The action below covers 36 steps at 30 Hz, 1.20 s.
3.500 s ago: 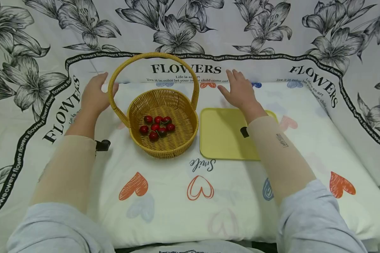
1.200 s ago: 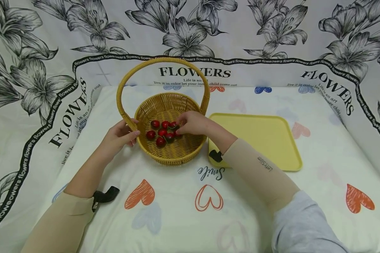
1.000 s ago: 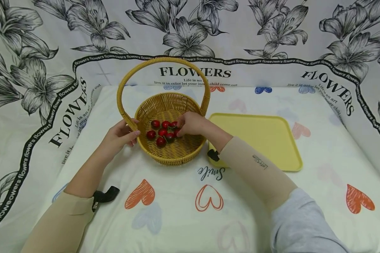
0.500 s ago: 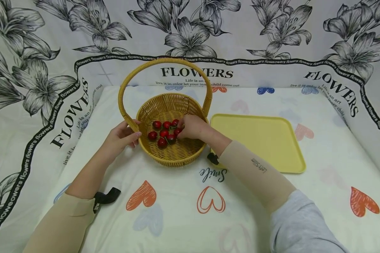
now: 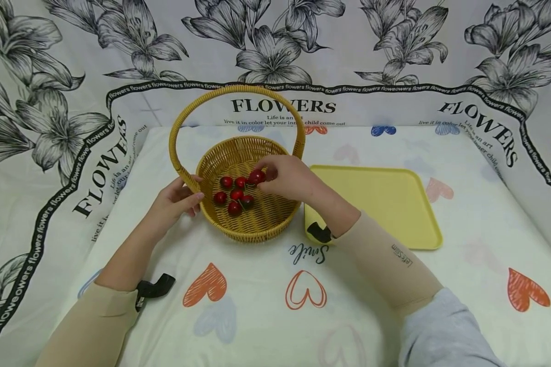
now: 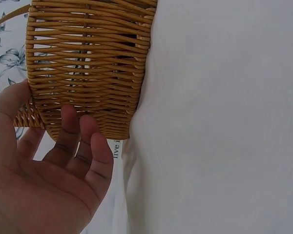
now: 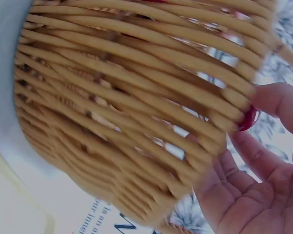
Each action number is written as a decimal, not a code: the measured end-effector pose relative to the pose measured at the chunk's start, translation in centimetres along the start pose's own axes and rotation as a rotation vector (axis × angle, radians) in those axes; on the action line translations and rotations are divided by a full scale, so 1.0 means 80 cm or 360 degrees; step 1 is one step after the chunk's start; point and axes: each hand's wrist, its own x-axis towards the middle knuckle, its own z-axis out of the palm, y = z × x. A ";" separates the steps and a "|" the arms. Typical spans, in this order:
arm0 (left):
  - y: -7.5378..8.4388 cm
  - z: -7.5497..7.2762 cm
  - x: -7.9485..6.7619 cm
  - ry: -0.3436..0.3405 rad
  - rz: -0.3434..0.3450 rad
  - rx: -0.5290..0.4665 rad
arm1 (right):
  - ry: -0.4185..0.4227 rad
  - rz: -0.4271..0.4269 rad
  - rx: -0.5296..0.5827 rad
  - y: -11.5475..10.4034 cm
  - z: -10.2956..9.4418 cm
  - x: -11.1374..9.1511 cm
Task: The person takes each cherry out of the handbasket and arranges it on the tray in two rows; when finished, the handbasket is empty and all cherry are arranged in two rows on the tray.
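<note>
A round wicker basket (image 5: 257, 232) with a tall arched handle stands on the white cloth, several dark red cherries (image 5: 234, 208) on its floor. At the handle's left base my left hand (image 5: 172, 201) holds the basket; in the left wrist view its thumb lies on the rim and bent fingers (image 6: 71, 122) meet the woven side. Over the basket's right part, my right hand (image 5: 286, 178) pinches one cherry (image 5: 256, 177) between thumb and fingertips, raised above the others. The right wrist view shows that cherry (image 7: 248, 119) partly hidden behind the basket's rim.
A flat yellow tray (image 5: 385, 204) lies just right of the basket, partly under my right forearm. The cloth (image 5: 257, 316) is printed with hearts and the word Smile. A flower-printed sheet (image 5: 275, 51) rises behind and at the sides.
Both hands have come in from beside the basket: the left to its left rim, the right among the cherries. In the last half second the right hand has lifted one cherry.
</note>
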 end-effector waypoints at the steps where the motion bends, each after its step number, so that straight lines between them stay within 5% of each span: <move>1: -0.001 0.000 0.000 -0.0003 0.0003 -0.0006 | 0.0011 0.0004 0.0009 0.000 -0.003 -0.004; 21: -0.004 0.000 0.002 -0.0011 -0.0014 -0.0060 | 0.0088 -0.0001 0.0117 0.014 -0.040 -0.056; 36: -0.002 0.001 0.001 -0.0015 -0.0028 -0.0063 | 0.0069 0.0042 0.0024 0.044 -0.066 -0.078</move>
